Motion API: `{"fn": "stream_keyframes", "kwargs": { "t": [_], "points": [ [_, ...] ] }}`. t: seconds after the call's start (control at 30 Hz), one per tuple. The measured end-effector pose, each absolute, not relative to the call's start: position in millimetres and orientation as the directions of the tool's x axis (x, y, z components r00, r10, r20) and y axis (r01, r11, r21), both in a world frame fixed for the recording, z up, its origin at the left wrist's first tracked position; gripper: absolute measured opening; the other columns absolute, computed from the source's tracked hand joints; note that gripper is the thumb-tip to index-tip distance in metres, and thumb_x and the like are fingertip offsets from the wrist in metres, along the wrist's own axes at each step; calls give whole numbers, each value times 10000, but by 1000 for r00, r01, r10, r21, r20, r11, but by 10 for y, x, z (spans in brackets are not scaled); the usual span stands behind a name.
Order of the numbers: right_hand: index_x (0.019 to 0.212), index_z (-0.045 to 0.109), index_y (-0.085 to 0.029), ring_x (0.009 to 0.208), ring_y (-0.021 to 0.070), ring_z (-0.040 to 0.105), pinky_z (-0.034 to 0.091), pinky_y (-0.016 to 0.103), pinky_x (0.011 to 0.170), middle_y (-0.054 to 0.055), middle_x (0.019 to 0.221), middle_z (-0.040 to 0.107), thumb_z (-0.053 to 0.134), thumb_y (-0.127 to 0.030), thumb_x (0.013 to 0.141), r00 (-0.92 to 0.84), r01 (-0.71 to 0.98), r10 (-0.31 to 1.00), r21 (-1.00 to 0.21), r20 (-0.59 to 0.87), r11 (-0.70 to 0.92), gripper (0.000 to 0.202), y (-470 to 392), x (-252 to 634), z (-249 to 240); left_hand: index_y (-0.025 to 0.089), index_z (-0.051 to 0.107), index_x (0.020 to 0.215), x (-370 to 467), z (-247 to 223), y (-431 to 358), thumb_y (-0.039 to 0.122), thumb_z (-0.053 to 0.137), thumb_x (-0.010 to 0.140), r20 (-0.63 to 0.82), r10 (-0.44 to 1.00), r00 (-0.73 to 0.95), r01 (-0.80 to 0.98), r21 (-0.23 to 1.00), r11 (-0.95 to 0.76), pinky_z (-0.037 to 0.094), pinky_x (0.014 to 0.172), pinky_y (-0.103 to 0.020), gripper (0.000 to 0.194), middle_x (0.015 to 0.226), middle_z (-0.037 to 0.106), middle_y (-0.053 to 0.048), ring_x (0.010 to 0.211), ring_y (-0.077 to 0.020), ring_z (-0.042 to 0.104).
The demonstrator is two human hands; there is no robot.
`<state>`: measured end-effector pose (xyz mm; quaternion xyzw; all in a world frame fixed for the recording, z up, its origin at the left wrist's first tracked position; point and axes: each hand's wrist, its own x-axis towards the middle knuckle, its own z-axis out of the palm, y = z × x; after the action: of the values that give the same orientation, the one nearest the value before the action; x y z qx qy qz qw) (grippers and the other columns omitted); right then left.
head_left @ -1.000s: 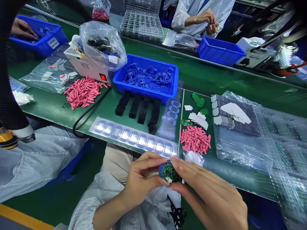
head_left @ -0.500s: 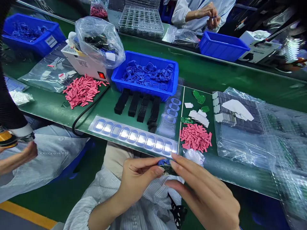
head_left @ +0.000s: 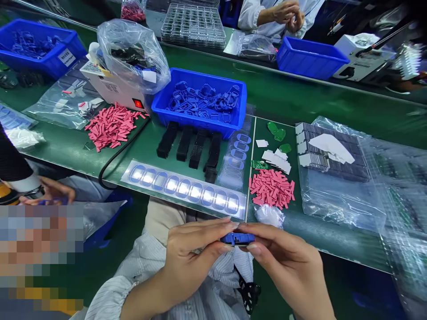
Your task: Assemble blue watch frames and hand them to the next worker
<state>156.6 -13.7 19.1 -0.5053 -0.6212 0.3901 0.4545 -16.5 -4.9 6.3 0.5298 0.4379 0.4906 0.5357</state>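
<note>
Between my two hands, just in front of the bench edge, is a small blue plastic housing seen edge-on, with dark parts in it. My left hand pinches its left end with thumb and fingers. From the other side, my right hand grips the right end. Past my hands lies a clear sheet of oval film stickers. A heap of pink strips and a small clear plastic bag are close beyond my right hand.
A blue bin of blue frames stands behind black strips. Grey parts lie on plastic at right; green circuit boards and white cards sit nearer. A co-worker's hands are at left, another's across the bench.
The blue housing has turned so its long blue edge faces me. My right hand's fingers have closed onto its right end. The co-worker at left has leaned in.
</note>
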Motion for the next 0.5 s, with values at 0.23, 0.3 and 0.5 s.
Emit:
{"fn": "stream_keyframes", "kwargs": {
  "t": [0.23, 0.3, 0.5],
  "points": [
    [882, 727, -226, 644, 159, 726, 607, 181, 547, 26, 791, 763, 672, -215, 809, -30, 304, 978, -930, 207, 206, 92, -183, 1530, 183, 358, 732, 987, -172, 80, -77, 74, 679, 760, 39, 985, 169, -44, 999, -32, 560, 827, -260, 368, 949, 771, 25, 922, -208, 727],
    [872, 720, -219, 592, 150, 713, 600, 182, 519, 16, 756, 756, 659, -208, 818, -29, 259, 988, -954, 152, 154, 82, -174, 1526, 163, 341, 737, 993, -178, 65, -87, 116, 659, 793, -17, 986, 168, -37, 999, 23, 571, 766, -236, 311, 927, 780, 19, 863, -192, 739],
    [892, 680, -250, 489, 105, 660, 529, 130, 445, -35, 599, 711, 659, -288, 830, 3, 128, 1000, -992, -11, -12, 76, -131, 1549, 126, 324, 694, 1105, -186, 0, -69, 217, 814, 639, 18, 969, 248, -90, 996, 5, 576, 800, -218, 493, 1004, 773, 2, 907, -184, 718]
  ]
}}
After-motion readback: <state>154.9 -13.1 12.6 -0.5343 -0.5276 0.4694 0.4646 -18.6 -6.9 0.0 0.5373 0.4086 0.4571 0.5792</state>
